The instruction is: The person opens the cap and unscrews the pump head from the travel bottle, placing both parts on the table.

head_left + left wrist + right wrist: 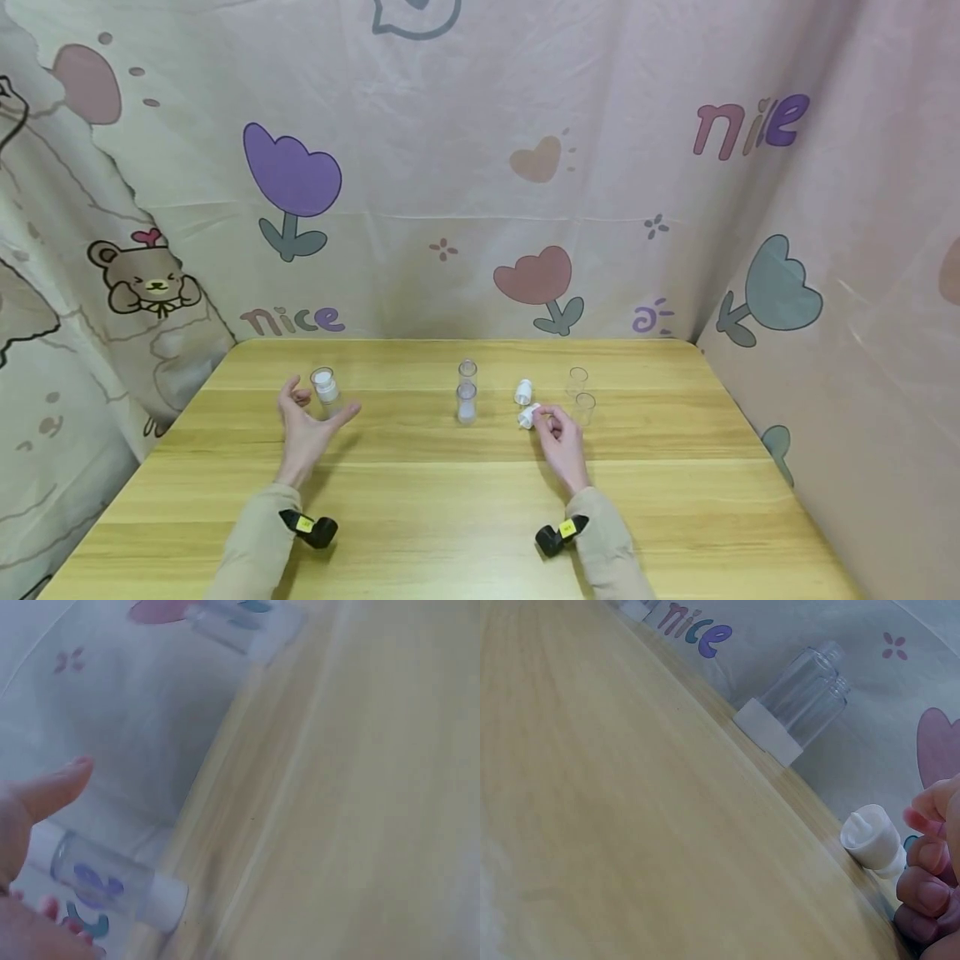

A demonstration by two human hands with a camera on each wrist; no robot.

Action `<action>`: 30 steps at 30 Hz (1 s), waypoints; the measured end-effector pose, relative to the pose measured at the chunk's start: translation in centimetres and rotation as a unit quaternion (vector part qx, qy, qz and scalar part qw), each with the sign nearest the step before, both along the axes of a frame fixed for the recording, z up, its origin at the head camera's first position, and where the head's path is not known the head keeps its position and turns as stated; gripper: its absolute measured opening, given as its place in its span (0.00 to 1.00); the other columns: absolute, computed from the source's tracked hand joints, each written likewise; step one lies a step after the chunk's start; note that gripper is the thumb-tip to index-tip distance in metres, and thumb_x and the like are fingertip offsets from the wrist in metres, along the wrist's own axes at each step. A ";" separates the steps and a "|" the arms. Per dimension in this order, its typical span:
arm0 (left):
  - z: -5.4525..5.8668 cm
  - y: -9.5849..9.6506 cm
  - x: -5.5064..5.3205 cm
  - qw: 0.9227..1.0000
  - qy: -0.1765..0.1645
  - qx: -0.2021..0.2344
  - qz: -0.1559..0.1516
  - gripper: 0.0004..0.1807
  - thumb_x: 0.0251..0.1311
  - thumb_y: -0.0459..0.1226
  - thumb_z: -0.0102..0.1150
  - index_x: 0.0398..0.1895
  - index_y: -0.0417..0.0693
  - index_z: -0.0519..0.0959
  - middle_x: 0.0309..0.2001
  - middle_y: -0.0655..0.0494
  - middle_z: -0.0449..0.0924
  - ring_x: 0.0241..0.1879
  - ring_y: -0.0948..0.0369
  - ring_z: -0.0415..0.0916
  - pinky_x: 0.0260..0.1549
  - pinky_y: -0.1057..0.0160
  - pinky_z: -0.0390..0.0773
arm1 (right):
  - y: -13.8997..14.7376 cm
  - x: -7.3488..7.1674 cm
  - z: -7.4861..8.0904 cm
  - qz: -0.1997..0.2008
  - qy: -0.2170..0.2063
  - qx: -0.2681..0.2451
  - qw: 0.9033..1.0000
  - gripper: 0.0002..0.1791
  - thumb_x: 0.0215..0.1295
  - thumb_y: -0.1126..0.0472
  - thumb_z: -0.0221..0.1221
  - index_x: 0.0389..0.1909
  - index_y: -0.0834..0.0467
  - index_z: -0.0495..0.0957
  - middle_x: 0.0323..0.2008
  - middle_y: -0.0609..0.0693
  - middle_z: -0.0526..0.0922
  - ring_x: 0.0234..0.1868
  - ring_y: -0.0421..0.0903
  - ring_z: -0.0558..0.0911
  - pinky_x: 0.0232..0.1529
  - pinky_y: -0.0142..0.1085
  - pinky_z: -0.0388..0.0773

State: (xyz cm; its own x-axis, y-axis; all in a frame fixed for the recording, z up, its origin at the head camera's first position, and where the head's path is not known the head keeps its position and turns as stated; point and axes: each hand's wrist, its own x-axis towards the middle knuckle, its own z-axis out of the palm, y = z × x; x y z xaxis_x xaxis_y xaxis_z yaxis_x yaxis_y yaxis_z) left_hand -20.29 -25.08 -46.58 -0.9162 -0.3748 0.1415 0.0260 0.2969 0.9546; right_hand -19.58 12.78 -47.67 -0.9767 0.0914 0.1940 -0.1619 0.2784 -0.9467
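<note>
My left hand (306, 429) is spread around a clear bottle with a white top (325, 387), thumb and fingers apart. In the left wrist view that bottle (101, 881) stands beyond the thumb, white at both ends. My right hand (562, 446) has curled fingers and pinches one white pump cap (528, 417) at its right end. From the right wrist, the cap's hollow end (870, 836) faces left, and its other end meets the fingers (930, 892). Just behind it sits a second white cap (523, 392).
Two clear bottles without caps (467, 404) stand mid-table, one behind the other, each with a white base. Two transparent cups (584, 407) are right of the white caps. A patterned curtain (420, 275) hangs along the back edge of the wooden table (450, 517).
</note>
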 end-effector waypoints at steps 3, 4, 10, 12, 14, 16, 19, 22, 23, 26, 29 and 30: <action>-0.1 -0.9 -0.3 0.997 -0.044 0.042 -0.048 0.63 0.57 0.36 0.73 0.80 0.48 0.32 0.76 0.36 0.46 0.77 0.42 0.47 0.80 0.44 0.51 | 0.0 0.0 0.0 -0.001 -0.001 -0.002 1.000 0.09 0.72 0.68 0.57 0.44 0.71 0.80 0.19 0.43 0.68 0.20 0.31 0.64 0.25 0.23 0.63; -0.2 -1.1 -0.4 0.995 -0.052 0.055 -0.061 0.62 0.58 0.35 0.72 0.80 0.48 0.32 0.77 0.35 0.46 0.77 0.42 0.47 0.80 0.45 0.50 | 0.0 0.0 0.1 -0.002 -0.002 -0.003 1.000 0.09 0.72 0.68 0.57 0.44 0.71 0.80 0.19 0.44 0.68 0.20 0.31 0.65 0.25 0.23 0.63; -0.7 -2.2 -1.1 0.988 -0.081 0.081 -0.101 0.56 0.63 0.32 0.66 0.81 0.46 0.34 0.79 0.37 0.50 0.78 0.44 0.51 0.81 0.48 0.52 | -0.1 0.0 0.1 -0.009 -0.007 -0.005 1.000 0.08 0.71 0.68 0.57 0.42 0.71 0.81 0.20 0.45 0.69 0.20 0.31 0.66 0.26 0.23 0.63; -0.9 -2.4 -1.3 0.988 -0.085 0.071 -0.108 0.54 0.64 0.32 0.64 0.81 0.44 0.35 0.79 0.37 0.50 0.79 0.44 0.50 0.81 0.47 0.51 | -0.1 -0.1 0.1 -0.010 -0.009 -0.005 1.000 0.08 0.71 0.68 0.57 0.42 0.70 0.81 0.19 0.45 0.69 0.20 0.31 0.65 0.25 0.23 0.63; -1.0 -2.5 -1.4 0.987 -0.087 0.063 -0.118 0.52 0.66 0.33 0.63 0.81 0.42 0.36 0.80 0.36 0.49 0.79 0.43 0.49 0.81 0.46 0.51 | -0.1 -0.1 0.1 -0.012 -0.010 -0.006 1.000 0.08 0.71 0.68 0.57 0.42 0.70 0.81 0.19 0.45 0.69 0.20 0.31 0.65 0.25 0.23 0.63; -1.2 -2.7 -1.5 0.986 -0.085 0.052 -0.132 0.49 0.67 0.34 0.62 0.81 0.41 0.40 0.79 0.36 0.50 0.78 0.44 0.51 0.80 0.45 0.51 | -0.1 -0.1 0.1 -0.013 -0.011 -0.006 1.000 0.08 0.71 0.68 0.57 0.42 0.70 0.81 0.19 0.44 0.69 0.20 0.31 0.65 0.26 0.23 0.63; -1.5 -2.8 -1.8 0.985 -0.083 0.037 -0.146 0.43 0.68 0.35 0.60 0.79 0.40 0.47 0.78 0.38 0.54 0.76 0.46 0.54 0.80 0.45 0.53 | -0.1 -0.1 0.1 -0.012 -0.010 -0.005 1.000 0.08 0.71 0.68 0.57 0.42 0.70 0.81 0.19 0.44 0.68 0.20 0.31 0.65 0.26 0.23 0.63; -1.7 -2.9 -2.0 0.985 -0.081 0.023 -0.153 0.38 0.70 0.36 0.59 0.78 0.39 0.53 0.78 0.39 0.56 0.75 0.48 0.56 0.79 0.44 0.55 | -0.1 0.0 0.1 -0.010 -0.011 -0.004 1.000 0.08 0.72 0.68 0.57 0.42 0.70 0.81 0.19 0.44 0.68 0.20 0.31 0.65 0.26 0.23 0.63; -1.8 -2.9 -2.0 0.985 -0.079 0.020 -0.154 0.37 0.70 0.36 0.59 0.77 0.39 0.54 0.77 0.39 0.57 0.74 0.47 0.56 0.79 0.44 0.55 | -0.1 0.0 0.2 -0.010 -0.012 -0.003 1.000 0.08 0.72 0.68 0.57 0.42 0.70 0.81 0.19 0.44 0.68 0.20 0.31 0.65 0.26 0.23 0.63; -2.0 -2.9 -2.1 0.985 -0.075 0.013 -0.157 0.35 0.71 0.35 0.57 0.76 0.39 0.57 0.76 0.38 0.59 0.74 0.46 0.58 0.78 0.44 0.57 | 0.0 0.0 0.2 -0.010 -0.015 -0.001 1.000 0.08 0.72 0.67 0.57 0.42 0.69 0.81 0.19 0.44 0.68 0.20 0.31 0.65 0.26 0.24 0.63; -2.1 -2.8 -2.1 0.985 -0.074 0.004 -0.158 0.33 0.71 0.37 0.57 0.75 0.40 0.59 0.76 0.39 0.61 0.74 0.46 0.60 0.77 0.53 0.62 | -0.1 0.0 0.2 -0.010 -0.016 -0.002 1.000 0.08 0.72 0.67 0.57 0.43 0.69 0.81 0.19 0.44 0.68 0.20 0.31 0.65 0.25 0.23 0.63; -2.1 -2.8 -2.1 0.985 -0.073 0.001 -0.157 0.33 0.72 0.38 0.57 0.75 0.40 0.59 0.75 0.39 0.62 0.73 0.51 0.64 0.76 0.55 0.63 | 0.0 -0.3 -0.4 -0.012 -0.013 -0.002 1.000 0.08 0.72 0.67 0.57 0.42 0.68 0.81 0.19 0.44 0.68 0.20 0.31 0.65 0.25 0.23 0.63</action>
